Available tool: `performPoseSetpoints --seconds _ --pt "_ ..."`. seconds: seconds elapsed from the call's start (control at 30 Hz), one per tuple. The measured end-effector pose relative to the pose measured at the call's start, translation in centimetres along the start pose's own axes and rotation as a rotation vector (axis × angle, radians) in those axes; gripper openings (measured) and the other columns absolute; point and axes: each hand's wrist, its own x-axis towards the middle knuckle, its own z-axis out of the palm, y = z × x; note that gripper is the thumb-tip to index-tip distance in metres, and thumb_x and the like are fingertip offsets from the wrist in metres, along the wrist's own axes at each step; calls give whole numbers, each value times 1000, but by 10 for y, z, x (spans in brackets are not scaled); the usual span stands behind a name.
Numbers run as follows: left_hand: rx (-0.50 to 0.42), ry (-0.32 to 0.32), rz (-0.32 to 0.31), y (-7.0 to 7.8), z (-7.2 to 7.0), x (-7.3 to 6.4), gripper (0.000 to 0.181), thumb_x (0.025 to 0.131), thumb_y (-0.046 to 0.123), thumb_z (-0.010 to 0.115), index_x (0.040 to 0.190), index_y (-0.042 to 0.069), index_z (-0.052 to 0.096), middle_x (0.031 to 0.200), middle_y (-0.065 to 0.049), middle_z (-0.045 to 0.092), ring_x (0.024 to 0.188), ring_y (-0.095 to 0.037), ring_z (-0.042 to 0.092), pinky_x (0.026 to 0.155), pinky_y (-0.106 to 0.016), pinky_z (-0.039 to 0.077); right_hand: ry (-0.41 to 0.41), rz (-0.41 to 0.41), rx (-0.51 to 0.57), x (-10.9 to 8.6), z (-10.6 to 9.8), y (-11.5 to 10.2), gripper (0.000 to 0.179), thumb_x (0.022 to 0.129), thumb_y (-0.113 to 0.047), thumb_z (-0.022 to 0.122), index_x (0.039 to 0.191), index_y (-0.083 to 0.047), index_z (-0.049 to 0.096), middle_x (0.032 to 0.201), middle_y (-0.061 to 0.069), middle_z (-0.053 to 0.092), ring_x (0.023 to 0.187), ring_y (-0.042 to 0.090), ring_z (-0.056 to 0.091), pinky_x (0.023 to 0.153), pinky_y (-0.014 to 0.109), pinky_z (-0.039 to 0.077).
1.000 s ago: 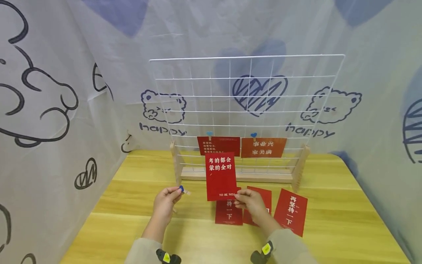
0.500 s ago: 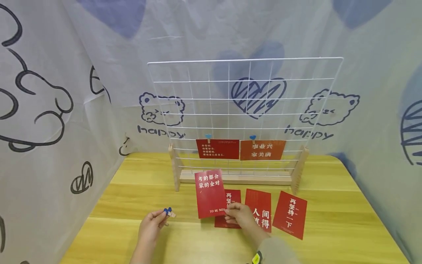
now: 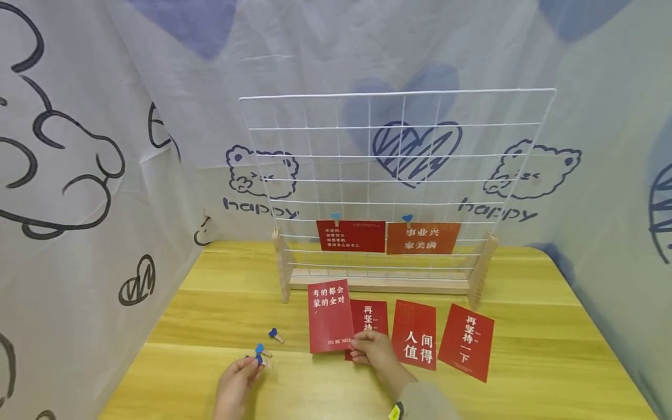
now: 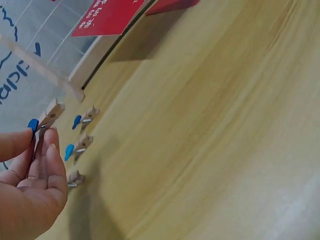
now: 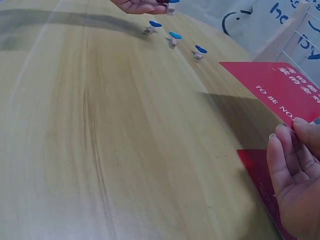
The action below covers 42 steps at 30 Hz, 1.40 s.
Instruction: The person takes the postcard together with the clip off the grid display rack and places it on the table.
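Note:
My left hand (image 3: 234,385) pinches a small wooden clothespin (image 4: 52,113) with a blue heart, just above the table. Close by lie a dark-blue-heart clothespin (image 3: 275,335) and a lighter-blue one (image 3: 263,350). A third clothespin (image 4: 75,178) shows beside the fingers in the left wrist view, partly hidden. Between thumb and fingers my right hand (image 3: 379,357) holds a red card (image 3: 331,322) with white characters by its lower right corner. The card is raised off the table, overlapping another red card (image 3: 374,310) in the head view.
Behind stands a white wire grid (image 3: 385,181) on a wooden base (image 3: 378,283). Clothespins hold a dark red card (image 3: 362,228) and an orange-red card (image 3: 446,233) on it. Two more red cards (image 3: 415,321) lie to the right on the wooden table (image 3: 551,350).
My right hand has lowered the red card and brought it left, away from the grid. My left hand has drawn back toward me and left, still pinching a clothespin; loose clothespins now show beside it.

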Motion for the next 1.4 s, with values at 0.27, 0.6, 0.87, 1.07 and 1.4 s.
performPoseSetpoints --seconds 0.27,0.6,0.87,1.07,1.4 --pt "73 -27 -31 -10 -3 2 22 83 -2 51 96 -18 45 89 -11 54 71 -10 56 70 -24 48 17 29 11 0 9 7 20 79 2 57 93 14 52 72 11 59 56 12 57 57 30 51" --pt "178 -12 -98 -15 -6 -1 23 82 -1 52 97 -17 45 79 -7 58 69 -11 55 68 -26 48 9 -4 10 -2 18 23 23 75 -4 63 90 11 54 72 16 59 60 18 59 58 31 51" --pt "194 -25 -125 -15 -7 -2 21 81 -2 54 95 -16 48 79 -8 59 68 -12 55 68 -26 48 47 18 -35 -12 28 21 21 78 2 56 92 17 51 72 13 60 58 13 58 58 30 51" --pt "217 -21 -111 -12 -7 -3 16 79 -5 53 91 -16 50 77 -9 58 66 -12 55 67 -26 48 108 2 -22 -12 31 27 16 79 3 55 89 16 53 71 13 60 58 15 59 57 30 51" --pt "370 16 -89 -11 -16 -2 11 79 -4 53 86 -13 53 73 -7 58 64 -13 55 64 -29 49 169 54 9 -16 36 25 15 80 5 52 89 17 52 68 13 60 57 18 60 56 31 51"
